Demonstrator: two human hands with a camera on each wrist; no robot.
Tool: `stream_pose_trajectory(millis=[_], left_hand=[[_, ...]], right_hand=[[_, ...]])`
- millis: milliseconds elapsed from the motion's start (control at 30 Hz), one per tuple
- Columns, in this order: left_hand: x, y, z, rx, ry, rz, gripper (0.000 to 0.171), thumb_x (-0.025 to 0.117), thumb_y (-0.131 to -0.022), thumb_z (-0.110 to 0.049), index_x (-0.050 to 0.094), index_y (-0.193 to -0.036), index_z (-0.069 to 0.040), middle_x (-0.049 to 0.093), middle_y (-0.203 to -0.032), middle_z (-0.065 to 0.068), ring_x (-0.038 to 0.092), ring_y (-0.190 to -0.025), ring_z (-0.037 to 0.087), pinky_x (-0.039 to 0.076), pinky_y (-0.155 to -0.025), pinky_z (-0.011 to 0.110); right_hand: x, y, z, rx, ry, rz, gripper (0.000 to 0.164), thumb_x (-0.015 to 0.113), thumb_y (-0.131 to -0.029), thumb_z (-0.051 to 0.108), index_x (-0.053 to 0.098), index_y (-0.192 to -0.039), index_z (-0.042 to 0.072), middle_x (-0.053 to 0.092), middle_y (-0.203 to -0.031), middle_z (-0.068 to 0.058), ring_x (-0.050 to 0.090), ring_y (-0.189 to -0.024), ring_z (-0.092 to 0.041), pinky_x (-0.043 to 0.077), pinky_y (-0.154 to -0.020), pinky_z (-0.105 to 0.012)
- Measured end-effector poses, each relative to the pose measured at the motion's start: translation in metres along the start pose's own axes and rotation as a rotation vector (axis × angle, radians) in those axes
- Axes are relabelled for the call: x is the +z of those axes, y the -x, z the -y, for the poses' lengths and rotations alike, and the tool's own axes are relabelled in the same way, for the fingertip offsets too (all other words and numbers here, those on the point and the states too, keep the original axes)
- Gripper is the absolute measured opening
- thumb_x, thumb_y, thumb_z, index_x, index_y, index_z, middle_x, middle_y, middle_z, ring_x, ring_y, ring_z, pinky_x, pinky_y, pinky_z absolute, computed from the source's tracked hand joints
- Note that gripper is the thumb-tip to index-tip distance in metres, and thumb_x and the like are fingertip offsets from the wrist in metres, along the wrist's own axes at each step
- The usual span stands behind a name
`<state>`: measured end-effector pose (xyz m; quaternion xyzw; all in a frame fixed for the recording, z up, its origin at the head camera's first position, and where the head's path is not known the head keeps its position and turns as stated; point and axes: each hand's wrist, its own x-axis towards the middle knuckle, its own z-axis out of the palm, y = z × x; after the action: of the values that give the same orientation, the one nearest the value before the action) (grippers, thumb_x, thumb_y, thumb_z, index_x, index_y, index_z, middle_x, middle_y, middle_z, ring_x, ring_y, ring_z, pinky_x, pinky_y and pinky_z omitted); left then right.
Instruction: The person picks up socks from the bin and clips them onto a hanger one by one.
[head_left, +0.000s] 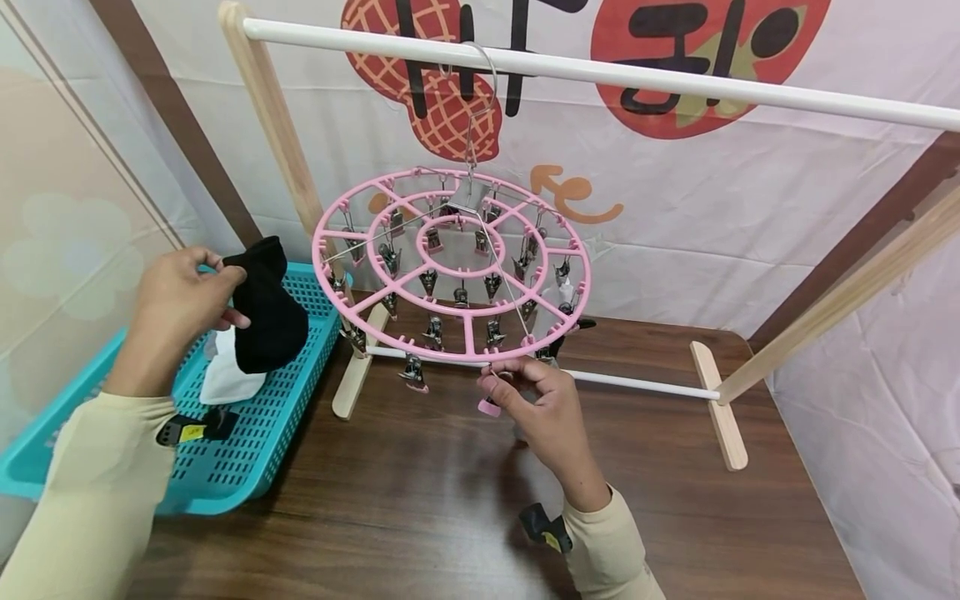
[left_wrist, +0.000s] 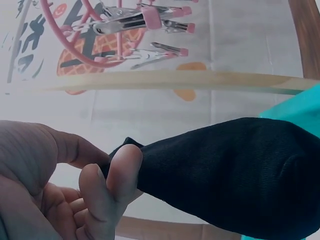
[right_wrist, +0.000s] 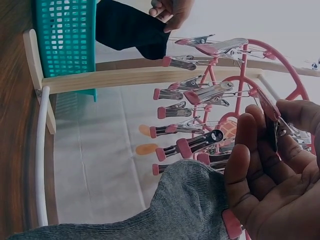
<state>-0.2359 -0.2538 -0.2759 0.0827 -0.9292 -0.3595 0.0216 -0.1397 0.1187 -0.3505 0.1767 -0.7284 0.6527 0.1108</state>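
My left hand pinches a black sock by its cuff, thumb against fingertips, and the sock dangles over the blue basket. In the left wrist view the sock stretches away to the right from the fingertips. My right hand is at the near rim of a pink round clip hanger, holding one of its metal clips with a pink tip. Seen from the right wrist, that clip lies between thumb and fingers, and a grey sock hangs from the hanger beside the hand.
A blue basket at the left contains a white sock. The hanger hooks onto the white top bar of a wooden-legged rack, which stands on a brown table. Several clips dangle around the rings. A printed cloth hangs behind.
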Motion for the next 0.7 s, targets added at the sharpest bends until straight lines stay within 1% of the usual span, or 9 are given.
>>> stream_pose_trajectory(millis=[167, 400, 567, 700], left_hand=[[0.0, 0.006, -0.002, 0.005, 0.007, -0.001, 0.035, 0.043, -0.097, -0.038, 0.045, -0.105, -0.004, 0.066, -0.058, 0.006, 0.065, -0.055, 0.019, 0.046, -0.048, 0.036], [-0.002, 0.014, -0.007, 0.01, 0.065, 0.017, 0.039, 0.045, -0.097, -0.043, 0.044, -0.105, -0.005, 0.067, -0.06, 0.008, 0.065, -0.055, 0.02, 0.047, -0.048, 0.035], [-0.002, 0.019, -0.008, 0.029, 0.095, 0.025, 0.041, 0.047, -0.097, -0.044, 0.043, -0.106, -0.004, 0.067, -0.06, 0.006, 0.064, -0.053, 0.02, 0.048, -0.044, 0.034], [-0.002, 0.024, -0.009, 0.034, 0.138, 0.041, 0.037, 0.048, -0.098, -0.041, 0.042, -0.104, -0.004, 0.066, -0.059, 0.006, 0.064, -0.053, 0.022, 0.048, -0.043, 0.034]], right_hand=[[0.0, -0.001, -0.001, -0.006, 0.01, -0.006, 0.008, 0.069, -0.089, 0.007, 0.069, -0.095, 0.002, 0.071, -0.09, -0.008, 0.064, -0.075, -0.014, 0.049, -0.061, -0.025], [-0.001, 0.0, -0.001, 0.005, -0.006, 0.0, 0.008, 0.068, -0.089, 0.006, 0.069, -0.096, 0.001, 0.072, -0.09, -0.011, 0.064, -0.077, -0.014, 0.049, -0.062, -0.024], [-0.001, -0.001, 0.0, -0.001, -0.025, 0.003, 0.009, 0.063, -0.093, 0.007, 0.068, -0.097, 0.001, 0.071, -0.088, -0.015, 0.066, -0.08, -0.022, 0.05, -0.062, -0.026], [-0.001, -0.001, -0.002, -0.01, -0.018, 0.005, 0.012, 0.059, -0.096, 0.007, 0.068, -0.096, 0.001, 0.071, -0.087, -0.013, 0.067, -0.082, -0.026, 0.051, -0.067, -0.028]])
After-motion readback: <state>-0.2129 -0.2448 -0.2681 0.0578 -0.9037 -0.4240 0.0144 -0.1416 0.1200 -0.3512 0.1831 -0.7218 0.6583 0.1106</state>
